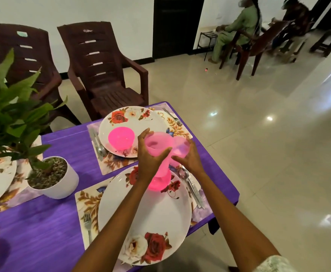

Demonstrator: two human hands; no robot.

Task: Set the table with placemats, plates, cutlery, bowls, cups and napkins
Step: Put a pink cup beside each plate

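A translucent pink plastic cup [157,147] is gripped by the left hand [150,154], fingers curled round its wall; a second pink cup [180,149] is held likewise by the right hand [188,158]. Directly beneath, a pink plastic bowl [158,183] is seen on the white floral plate [141,213]. Risk judged: cups knocked together, or the bowl clipped and tipped on lowering. Beyond the hands, the far setting's pink bowl [121,138] sits cupless.
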